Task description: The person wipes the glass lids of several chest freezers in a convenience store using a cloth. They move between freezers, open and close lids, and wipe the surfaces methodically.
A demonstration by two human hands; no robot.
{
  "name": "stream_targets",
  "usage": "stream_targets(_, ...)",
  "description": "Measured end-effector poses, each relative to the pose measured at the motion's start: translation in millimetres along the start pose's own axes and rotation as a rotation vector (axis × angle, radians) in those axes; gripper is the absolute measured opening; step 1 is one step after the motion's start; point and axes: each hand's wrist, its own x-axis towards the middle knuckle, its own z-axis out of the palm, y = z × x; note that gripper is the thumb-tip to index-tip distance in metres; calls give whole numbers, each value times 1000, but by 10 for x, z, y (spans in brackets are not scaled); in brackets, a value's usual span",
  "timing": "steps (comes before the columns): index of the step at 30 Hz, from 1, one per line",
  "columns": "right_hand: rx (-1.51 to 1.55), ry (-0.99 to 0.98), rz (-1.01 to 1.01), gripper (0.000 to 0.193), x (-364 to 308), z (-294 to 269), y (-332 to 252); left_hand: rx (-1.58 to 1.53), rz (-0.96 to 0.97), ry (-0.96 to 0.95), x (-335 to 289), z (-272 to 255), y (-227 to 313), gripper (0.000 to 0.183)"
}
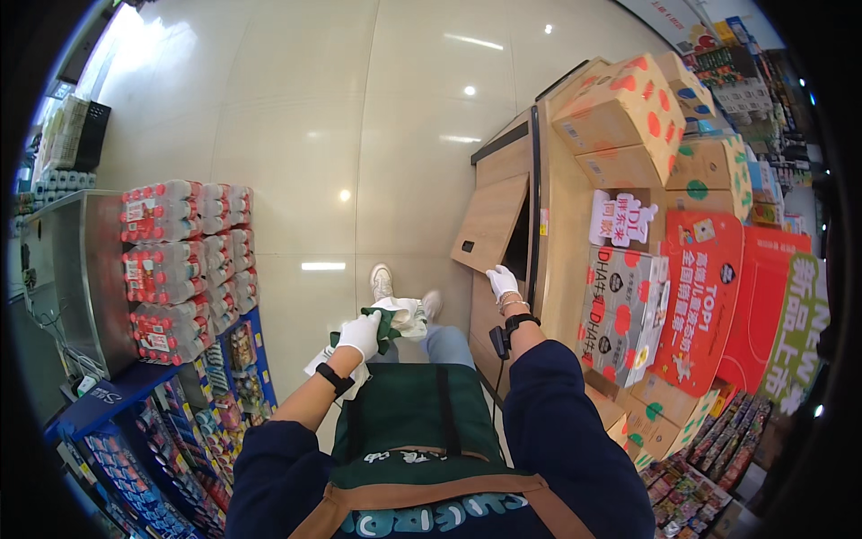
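Observation:
My left hand [360,336], in a white glove, is closed around a bunched green and white cloth [409,318]. A white piece hangs below my wrist; whether it is part of the same cloth I cannot tell. On the right, my gloved right hand [504,284] grips the near edge of a light wooden panel [490,218] with a small dark slot. The panel stands tilted out from the side of the wooden display stand [503,157], and a dark gap shows behind it.
Cardboard cartons [620,121] and red signs [700,301] fill the stand's top. To the left are stacked shrink-wrapped bottle packs [166,269] and a blue-edged snack shelf [180,422]. My shoes [382,280] stand on the glossy tiled floor [287,162]. A dark green apron [409,409] covers my front.

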Motion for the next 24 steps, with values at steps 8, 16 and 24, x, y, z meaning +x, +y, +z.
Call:
stream_targets(8, 4, -30, -286, 58, 434, 450, -762, -188, 142, -115, 1207, 464, 409, 53)
stream_targets(16, -428, 180, -67, 55, 515, 31, -572, -203, 30, -293, 2013, 999, 967, 48)
stream_targets(24, -273, -103, -434, 41, 836, 218, -578, -528, -94, 36, 2386, 1075, 1388, 45)
